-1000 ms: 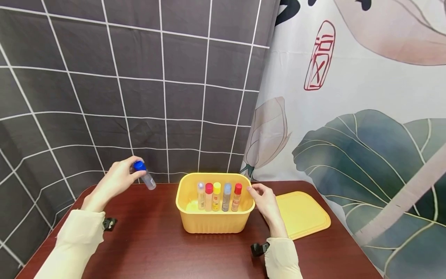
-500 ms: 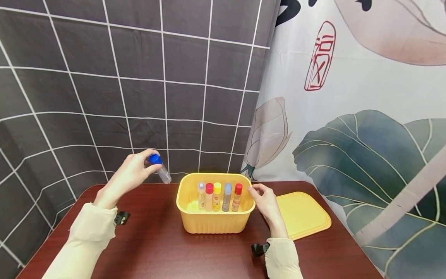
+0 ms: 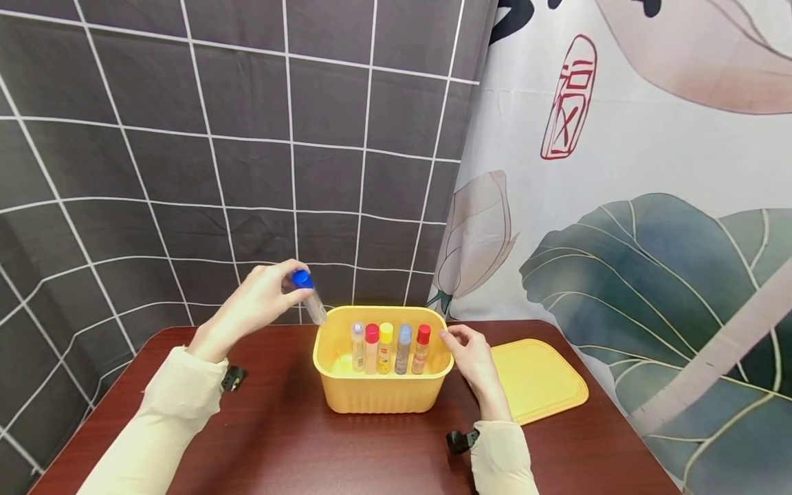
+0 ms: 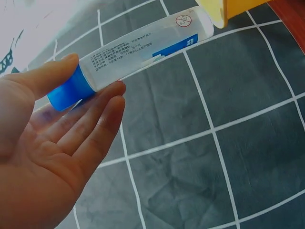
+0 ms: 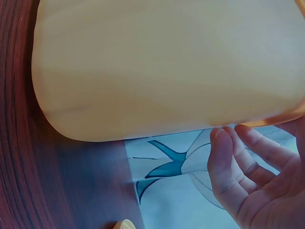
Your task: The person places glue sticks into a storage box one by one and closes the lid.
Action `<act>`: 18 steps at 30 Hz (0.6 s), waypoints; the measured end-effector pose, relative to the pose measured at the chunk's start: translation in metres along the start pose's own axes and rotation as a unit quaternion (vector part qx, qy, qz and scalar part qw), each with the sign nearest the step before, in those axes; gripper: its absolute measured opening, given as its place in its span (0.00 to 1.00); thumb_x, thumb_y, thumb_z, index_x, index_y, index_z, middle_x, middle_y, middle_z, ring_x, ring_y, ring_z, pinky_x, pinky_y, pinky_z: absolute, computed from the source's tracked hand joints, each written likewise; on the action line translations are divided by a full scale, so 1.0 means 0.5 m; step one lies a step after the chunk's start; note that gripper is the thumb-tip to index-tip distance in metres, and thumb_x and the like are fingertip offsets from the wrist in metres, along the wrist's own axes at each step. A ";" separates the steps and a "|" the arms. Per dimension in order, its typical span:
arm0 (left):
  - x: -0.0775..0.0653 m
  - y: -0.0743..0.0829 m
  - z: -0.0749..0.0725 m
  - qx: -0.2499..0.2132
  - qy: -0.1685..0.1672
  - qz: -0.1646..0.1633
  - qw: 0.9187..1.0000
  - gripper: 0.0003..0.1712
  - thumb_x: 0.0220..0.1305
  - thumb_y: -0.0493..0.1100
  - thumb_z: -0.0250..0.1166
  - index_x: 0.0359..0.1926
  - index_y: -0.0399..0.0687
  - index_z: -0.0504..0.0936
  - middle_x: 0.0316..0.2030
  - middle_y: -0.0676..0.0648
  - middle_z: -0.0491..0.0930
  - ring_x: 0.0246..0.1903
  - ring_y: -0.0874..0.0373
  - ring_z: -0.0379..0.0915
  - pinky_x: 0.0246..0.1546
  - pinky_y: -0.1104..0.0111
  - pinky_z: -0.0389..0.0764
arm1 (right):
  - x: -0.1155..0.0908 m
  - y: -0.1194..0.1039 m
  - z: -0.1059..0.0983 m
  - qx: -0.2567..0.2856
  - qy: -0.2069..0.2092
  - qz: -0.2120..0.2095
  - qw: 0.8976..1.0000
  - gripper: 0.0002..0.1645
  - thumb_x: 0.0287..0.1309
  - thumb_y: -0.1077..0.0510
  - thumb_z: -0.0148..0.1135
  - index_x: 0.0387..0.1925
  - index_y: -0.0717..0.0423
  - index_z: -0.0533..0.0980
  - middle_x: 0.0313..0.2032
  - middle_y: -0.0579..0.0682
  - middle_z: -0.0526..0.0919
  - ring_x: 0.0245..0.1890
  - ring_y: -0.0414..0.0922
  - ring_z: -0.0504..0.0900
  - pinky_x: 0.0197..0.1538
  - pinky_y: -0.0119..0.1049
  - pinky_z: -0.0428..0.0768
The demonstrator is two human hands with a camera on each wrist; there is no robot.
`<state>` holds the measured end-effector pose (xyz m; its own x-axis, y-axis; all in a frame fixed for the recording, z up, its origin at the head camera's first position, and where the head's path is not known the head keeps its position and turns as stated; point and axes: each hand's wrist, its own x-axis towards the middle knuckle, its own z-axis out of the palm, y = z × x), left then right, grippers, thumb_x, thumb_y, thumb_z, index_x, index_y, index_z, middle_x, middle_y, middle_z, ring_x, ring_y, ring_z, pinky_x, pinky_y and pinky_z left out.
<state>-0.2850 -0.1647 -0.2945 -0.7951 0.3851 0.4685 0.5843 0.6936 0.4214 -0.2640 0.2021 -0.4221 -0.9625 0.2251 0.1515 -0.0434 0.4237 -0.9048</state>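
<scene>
My left hand [image 3: 260, 295] pinches a clear glue tube [image 3: 315, 306] by its blue cap, thumb on one side and fingers on the other. The tube slants down to the right, its bottom end overlapping the left rim of a yellow plastic bin [image 3: 380, 397] in the head view. Small print and a blue patch show on the tube [image 4: 138, 52] in the left wrist view. Inside the bin several capped tubes [image 3: 384, 349] stand upright in a row, with clear, red, yellow and light blue caps. My right hand [image 3: 473, 364] grips the bin's right rim with its fingertips.
A flat yellow lid [image 3: 538, 381] lies on the dark red-brown table [image 3: 266, 440], right of the bin. Behind the table hang a grey grid-patterned cloth [image 3: 247, 172] and a white cloth [image 3: 643, 151] printed with lotus leaves.
My left hand has carried the blue-capped glue tube to the right, from beside the bin up to its left rim. The right hand, bin and lid stay in place.
</scene>
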 end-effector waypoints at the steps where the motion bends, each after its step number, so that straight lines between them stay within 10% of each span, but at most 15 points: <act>1: 0.002 0.002 0.002 -0.001 -0.003 0.002 1.000 0.16 0.58 0.40 0.72 0.46 0.40 0.80 0.31 0.47 0.83 0.28 0.55 0.77 0.33 0.62 0.79 | 0.000 0.000 0.000 -0.001 0.000 0.001 1.000 0.17 0.64 0.51 0.64 0.45 0.60 0.81 0.30 0.54 0.77 0.31 0.50 0.78 0.32 0.34 0.77; 18: 0.021 -0.001 0.068 -0.017 -0.098 0.024 0.995 0.17 0.56 0.38 0.73 0.46 0.40 0.81 0.30 0.50 0.81 0.27 0.58 0.75 0.33 0.65 0.81 | -0.003 -0.001 0.000 0.005 -0.002 0.006 1.000 0.17 0.63 0.51 0.64 0.45 0.61 0.81 0.30 0.56 0.78 0.32 0.53 0.78 0.33 0.39 0.80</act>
<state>-0.2991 -0.1403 -0.3163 -0.7801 0.5316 0.3301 0.6256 0.6513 0.4296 -0.2624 0.2013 -0.4220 -0.9638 0.2278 0.1386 -0.0335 0.4123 -0.9104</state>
